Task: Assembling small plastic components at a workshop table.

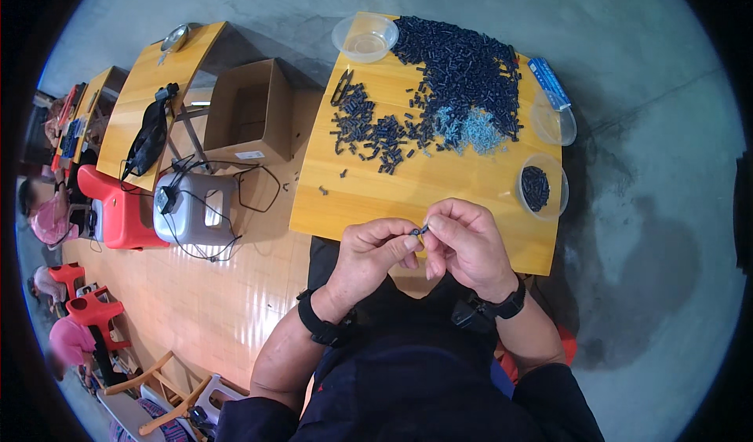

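Note:
My left hand (372,255) and my right hand (471,244) meet above the near edge of the yellow wooden table (439,191). Between their fingertips is a small dark piece (416,232), pinched from both sides; whether it is one part or two I cannot tell. Beyond my hands lies a broad heap of short dark cylindrical pieces (463,61), with a smaller scattered pile (384,136) to its left. Small light-blue pieces (474,130) are heaped on the near side of the big pile. A round clear tub (558,185) at the right holds more dark pieces (535,188).
A clear bowl (365,43) sits at the far left corner, black tweezers or snips (341,87) near it. By the right edge are another clear tub (554,124) and a blue box (549,83). Leftward stand a cardboard box (249,116), a cable-draped grey stool (192,210) and seated people.

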{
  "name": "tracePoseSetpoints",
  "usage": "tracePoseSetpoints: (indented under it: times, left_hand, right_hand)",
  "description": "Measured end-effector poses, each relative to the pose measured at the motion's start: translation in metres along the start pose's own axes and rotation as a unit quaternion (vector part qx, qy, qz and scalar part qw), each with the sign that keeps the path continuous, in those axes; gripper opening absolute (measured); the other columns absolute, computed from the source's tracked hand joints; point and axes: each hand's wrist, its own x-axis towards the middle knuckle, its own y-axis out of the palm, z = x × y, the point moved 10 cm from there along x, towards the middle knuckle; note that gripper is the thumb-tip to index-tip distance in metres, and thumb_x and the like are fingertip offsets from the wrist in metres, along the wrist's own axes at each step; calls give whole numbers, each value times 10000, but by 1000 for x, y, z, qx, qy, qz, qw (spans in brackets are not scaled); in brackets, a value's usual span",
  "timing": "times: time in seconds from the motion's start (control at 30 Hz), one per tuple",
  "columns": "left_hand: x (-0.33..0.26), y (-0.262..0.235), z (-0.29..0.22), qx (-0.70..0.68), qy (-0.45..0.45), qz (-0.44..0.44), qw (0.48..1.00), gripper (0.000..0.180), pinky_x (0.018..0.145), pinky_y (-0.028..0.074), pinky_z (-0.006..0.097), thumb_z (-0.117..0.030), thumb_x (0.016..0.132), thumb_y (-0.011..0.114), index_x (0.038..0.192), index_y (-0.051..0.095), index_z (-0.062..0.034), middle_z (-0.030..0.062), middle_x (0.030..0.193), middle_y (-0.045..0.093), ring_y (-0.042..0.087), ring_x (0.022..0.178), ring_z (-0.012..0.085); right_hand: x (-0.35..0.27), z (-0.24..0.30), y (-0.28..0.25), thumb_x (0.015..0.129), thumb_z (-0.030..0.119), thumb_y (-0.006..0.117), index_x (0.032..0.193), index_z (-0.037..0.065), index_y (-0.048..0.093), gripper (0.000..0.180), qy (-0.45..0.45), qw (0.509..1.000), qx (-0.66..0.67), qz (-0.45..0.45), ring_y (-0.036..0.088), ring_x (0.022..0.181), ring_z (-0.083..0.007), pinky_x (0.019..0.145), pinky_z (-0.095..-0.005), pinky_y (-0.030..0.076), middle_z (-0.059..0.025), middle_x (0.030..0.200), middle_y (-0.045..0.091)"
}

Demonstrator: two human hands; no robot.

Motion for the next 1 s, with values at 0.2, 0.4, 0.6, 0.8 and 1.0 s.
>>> tracePoseSetpoints:
  times: [0.2, 0.4, 0.6, 0.8, 1.0]
  left_hand:
    - [-2, -3, -2, 8, 10, -1, 1000, 138, 622, 529, 240, -12, 888, 605, 1012, 647, 31, 89, 863, 682, 639, 683, 133]
    - [-3, -4, -5, -8, 7, -8, 1000, 123, 626, 497, 208, -31, 895, 612, 989, 662, 30, 41, 843, 662, 606, 682, 82]
    - [-3, -7, -6, -8, 7, -8, 1000, 127, 620, 494, 204, -37, 893, 618, 991, 664, 31, 42, 841, 663, 603, 678, 80]
    - [-2, -8, -5, 3, 2, -1, 1000, 127, 610, 492, 206, -44, 885, 631, 984, 669, 26, 41, 832, 664, 599, 671, 79]
    - [0, -9, -9, 5, 17, -1, 1000, 123, 606, 493, 203, -44, 883, 635, 979, 670, 23, 40, 828, 664, 599, 668, 78]
  right_hand:
    - [0, -4, 4, 939, 143, 552, 967, -7, 565, 153, 17, 1000, 8, -4, 541, 457, -130, 473, -290, 518, -65, 699, 589]
    - [2, -5, 7, 936, 135, 558, 964, -9, 572, 147, 6, 1000, -2, -6, 532, 453, -122, 473, -282, 514, -57, 688, 578]
    - [3, -3, 9, 945, 124, 553, 940, -28, 577, 153, 3, 1000, 2, -13, 529, 462, -91, 468, -234, 491, -45, 683, 582]
    - [3, -2, 11, 945, 126, 553, 935, -28, 579, 156, 11, 1000, 5, -6, 527, 462, -89, 465, -236, 492, -45, 688, 582]
    - [4, 0, 14, 945, 126, 553, 930, -26, 580, 155, 15, 1000, 0, -9, 524, 461, -88, 465, -234, 490, -40, 688, 580]
